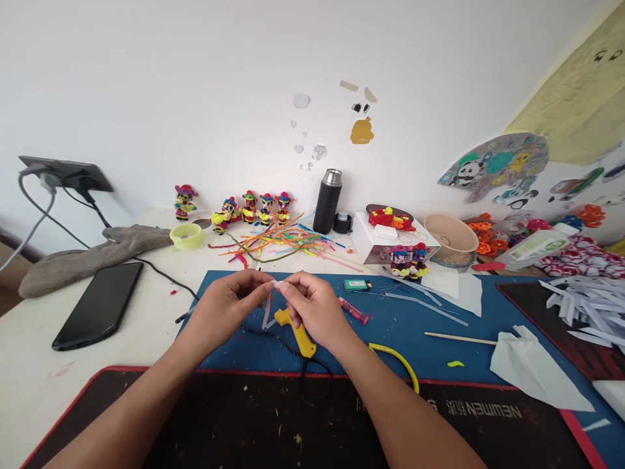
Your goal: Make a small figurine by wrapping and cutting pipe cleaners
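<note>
My left hand (221, 306) and my right hand (314, 305) meet over the blue mat (410, 312), thumbs and fingertips pinched close together. Between them they grip a thin pale strip (267, 311), one end of which hangs down below my left fingers. Its material is hard to make out. Just under my right hand lies a yellow glue gun (305, 341), partly covered by the fingers, with a dark cord trailing from it. A pink lighter (353, 311) rests to the right of my right hand.
Behind the hands lie colourful pipe cleaners (278, 238), several small figures (249, 208) and a black thermos (329, 202). At left is a phone (100, 306). White strips (583, 309), a crumpled tissue (530, 365) and a wooden stick (459, 338) lie right.
</note>
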Motion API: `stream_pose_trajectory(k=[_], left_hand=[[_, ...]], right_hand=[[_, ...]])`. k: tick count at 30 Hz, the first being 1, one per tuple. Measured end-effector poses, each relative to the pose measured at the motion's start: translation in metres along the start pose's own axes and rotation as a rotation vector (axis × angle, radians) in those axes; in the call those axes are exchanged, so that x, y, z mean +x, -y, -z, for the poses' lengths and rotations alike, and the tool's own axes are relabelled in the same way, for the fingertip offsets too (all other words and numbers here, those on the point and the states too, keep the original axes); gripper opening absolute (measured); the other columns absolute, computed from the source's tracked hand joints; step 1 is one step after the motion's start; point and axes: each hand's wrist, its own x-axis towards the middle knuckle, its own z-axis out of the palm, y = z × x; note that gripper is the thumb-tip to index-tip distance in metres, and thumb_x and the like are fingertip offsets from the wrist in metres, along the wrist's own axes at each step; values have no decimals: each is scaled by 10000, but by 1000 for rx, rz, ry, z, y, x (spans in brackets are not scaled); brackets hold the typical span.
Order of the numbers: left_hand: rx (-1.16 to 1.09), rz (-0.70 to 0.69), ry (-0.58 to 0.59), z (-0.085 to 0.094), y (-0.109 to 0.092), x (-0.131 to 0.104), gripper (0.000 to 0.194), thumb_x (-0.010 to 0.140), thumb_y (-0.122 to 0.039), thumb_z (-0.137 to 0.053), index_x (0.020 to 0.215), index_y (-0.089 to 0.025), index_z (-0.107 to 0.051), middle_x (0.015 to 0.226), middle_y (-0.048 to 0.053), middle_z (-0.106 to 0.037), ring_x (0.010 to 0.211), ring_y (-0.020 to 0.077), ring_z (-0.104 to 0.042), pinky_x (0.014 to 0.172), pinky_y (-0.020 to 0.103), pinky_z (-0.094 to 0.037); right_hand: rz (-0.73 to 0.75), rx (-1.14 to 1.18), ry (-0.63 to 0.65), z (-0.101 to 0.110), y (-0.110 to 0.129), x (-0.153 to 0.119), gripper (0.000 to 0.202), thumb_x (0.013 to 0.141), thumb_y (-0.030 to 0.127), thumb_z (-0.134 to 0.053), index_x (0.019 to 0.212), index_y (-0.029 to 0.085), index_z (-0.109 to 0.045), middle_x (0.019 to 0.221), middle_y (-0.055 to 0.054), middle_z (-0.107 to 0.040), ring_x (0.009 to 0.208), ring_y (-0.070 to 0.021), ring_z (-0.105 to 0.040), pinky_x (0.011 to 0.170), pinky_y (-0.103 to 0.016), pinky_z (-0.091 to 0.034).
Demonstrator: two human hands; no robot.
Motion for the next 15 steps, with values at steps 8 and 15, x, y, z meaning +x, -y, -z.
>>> stream_pose_trajectory(k=[8, 15], left_hand=[[-78, 14, 24, 2, 4, 2, 458, 839, -670, -728, 799, -214, -730, 719, 15, -700, 712, 205, -637, 683, 289, -494], [-298, 118, 20, -4, 9, 4, 392, 780, -586, -815, 732, -204, -736, 667, 6, -662, 680, 181, -568, 666, 283, -447]], right_hand=[[2, 8, 2, -1, 0, 0, 310, 910, 501, -677, 857, 198, -645, 517, 81, -513, 405, -88, -452, 414, -214, -388], [36, 8, 4, -2, -3, 0, 327, 927, 525, -668, 877, 201, -658, 513, 87, -495, 407, -89, -452, 420, -213, -394]])
